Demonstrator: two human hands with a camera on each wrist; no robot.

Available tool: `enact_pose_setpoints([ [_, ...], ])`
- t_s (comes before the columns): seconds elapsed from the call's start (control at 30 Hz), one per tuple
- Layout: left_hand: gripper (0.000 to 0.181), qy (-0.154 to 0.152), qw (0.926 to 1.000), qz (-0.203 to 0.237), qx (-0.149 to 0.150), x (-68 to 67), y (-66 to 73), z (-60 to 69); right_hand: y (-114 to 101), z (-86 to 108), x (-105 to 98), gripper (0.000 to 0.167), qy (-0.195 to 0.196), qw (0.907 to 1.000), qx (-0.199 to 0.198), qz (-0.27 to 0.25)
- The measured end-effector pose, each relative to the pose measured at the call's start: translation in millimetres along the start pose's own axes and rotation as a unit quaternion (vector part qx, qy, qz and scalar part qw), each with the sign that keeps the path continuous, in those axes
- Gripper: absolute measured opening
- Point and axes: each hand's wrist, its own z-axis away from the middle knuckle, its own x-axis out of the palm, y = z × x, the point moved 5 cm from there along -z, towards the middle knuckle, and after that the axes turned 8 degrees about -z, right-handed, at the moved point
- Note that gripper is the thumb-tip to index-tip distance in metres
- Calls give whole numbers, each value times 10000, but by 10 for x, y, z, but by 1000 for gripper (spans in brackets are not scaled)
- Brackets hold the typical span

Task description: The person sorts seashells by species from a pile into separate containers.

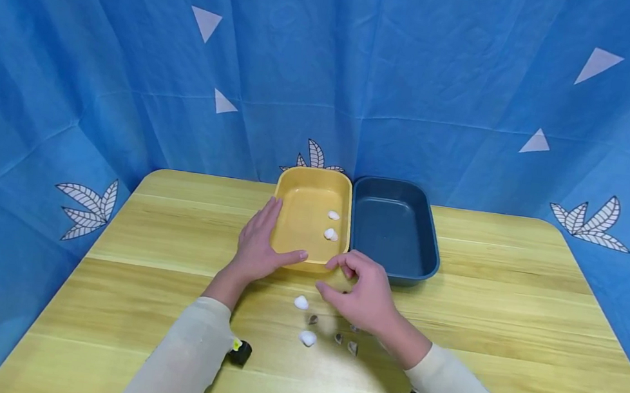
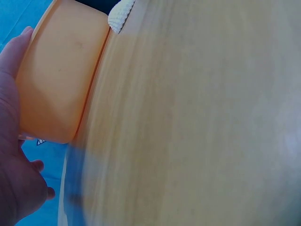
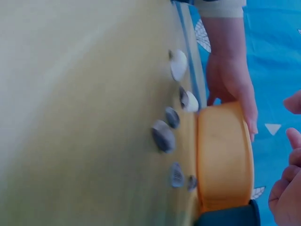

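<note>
My left hand (image 1: 259,244) rests against the near left corner of a yellow tray (image 1: 308,179), fingers straight along its left side and thumb on the front rim. Over the tray's near right corner is my right hand (image 1: 365,291), its thumb and forefinger apart with nothing visible between them. White seashells (image 1: 333,215) lie inside the tray, toward its right side. On the table nearer to me are a white seashell (image 1: 301,302) and another white seashell (image 1: 307,338). Several small dark seashells (image 1: 353,348) lie beside them, some partly hidden below the right hand.
A dark blue tray (image 1: 389,231) stands right against the yellow one, with no shells visible in it. Both sit at the back of the wooden table (image 1: 512,310). A blue patterned curtain (image 1: 422,72) hangs behind and at the sides.
</note>
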Motion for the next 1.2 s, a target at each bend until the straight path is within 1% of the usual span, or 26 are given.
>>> enact_pose_setpoints([
  [0.2, 122, 1, 10000, 2, 42, 8, -6, -13, 26, 167, 101, 28, -394, 9992, -29, 57],
  [0.33, 122, 22, 10000, -13, 46, 10, -12, -16, 53, 267, 183, 28, -762, 9971, 77, 14],
  [0.57, 122, 37, 10000, -24, 42, 24, -25, -9, 120, 388, 293, 28, -1278, 9913, 181, 257],
  [0.83, 123, 58, 10000, -58, 42, 36, -41, -11, 160, 443, 364, 25, -1569, 9830, 88, 947],
  [1.07, 122, 38, 10000, -76, 23, 27, -31, -15, 219, 458, 422, 24, -1942, 9735, 289, 1172],
  [1.2, 122, 41, 10000, -41, 9, 18, -20, -13, 227, 471, 449, 22, -2094, 9683, 324, 1324],
])
